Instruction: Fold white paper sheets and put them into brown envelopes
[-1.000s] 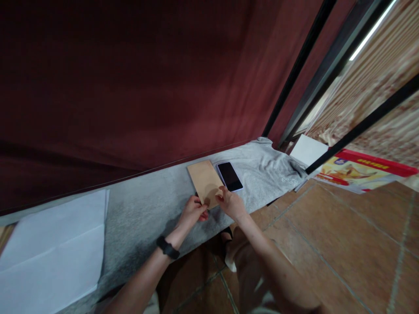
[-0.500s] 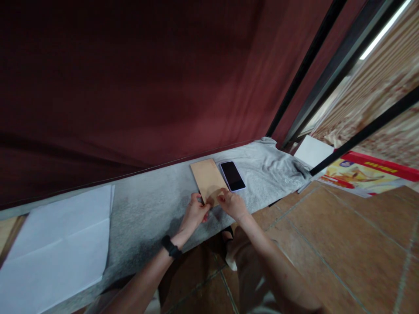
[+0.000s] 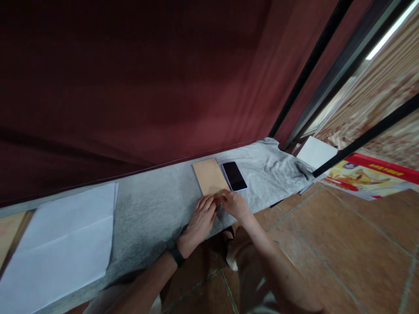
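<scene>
A tan envelope lies flat on a grey cloth covering a long ledge. My left hand rests palm down over the envelope's near edge, fingers stretched out. My right hand meets it at the same edge, fingers curled in a pinch at the near corner; what they grip is hidden. A black phone lies face up just right of the envelope. A dark watch is on my left wrist.
A dark red curtain hangs behind the ledge. White paper sheets lie at the left end. A white sheet and a red-and-yellow printed box sit at the right, by black frame bars. Terracotta floor tiles lie below.
My left hand went from gripping the envelope's near edge to lying flat on it. The envelope now lies flat on the cloth. The camera shifted slightly.
</scene>
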Tool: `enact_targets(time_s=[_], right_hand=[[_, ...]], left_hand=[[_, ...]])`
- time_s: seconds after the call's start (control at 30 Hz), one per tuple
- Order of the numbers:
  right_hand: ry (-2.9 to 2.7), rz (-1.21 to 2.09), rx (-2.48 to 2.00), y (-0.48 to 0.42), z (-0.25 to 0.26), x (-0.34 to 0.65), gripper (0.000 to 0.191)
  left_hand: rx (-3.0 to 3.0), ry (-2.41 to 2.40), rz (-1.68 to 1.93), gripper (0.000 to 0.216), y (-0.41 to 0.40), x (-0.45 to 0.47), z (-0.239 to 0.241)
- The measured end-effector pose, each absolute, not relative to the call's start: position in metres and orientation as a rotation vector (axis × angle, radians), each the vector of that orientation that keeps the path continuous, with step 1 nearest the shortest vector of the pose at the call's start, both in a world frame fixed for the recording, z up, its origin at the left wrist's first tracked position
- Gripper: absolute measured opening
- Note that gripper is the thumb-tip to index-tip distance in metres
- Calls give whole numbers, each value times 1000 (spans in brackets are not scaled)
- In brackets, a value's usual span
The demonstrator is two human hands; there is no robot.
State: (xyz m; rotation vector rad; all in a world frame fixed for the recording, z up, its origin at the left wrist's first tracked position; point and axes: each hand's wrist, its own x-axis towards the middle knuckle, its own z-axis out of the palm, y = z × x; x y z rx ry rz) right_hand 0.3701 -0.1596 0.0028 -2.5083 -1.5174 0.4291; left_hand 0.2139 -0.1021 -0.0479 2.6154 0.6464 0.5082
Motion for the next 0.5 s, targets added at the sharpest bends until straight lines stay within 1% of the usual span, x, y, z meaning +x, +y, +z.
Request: enact_targets(time_s=[0.5], right_hand=[[-1481,405,-2506,-153,1,371,27]], left_hand=[[2726,566,303,45,-105,210,-38]])
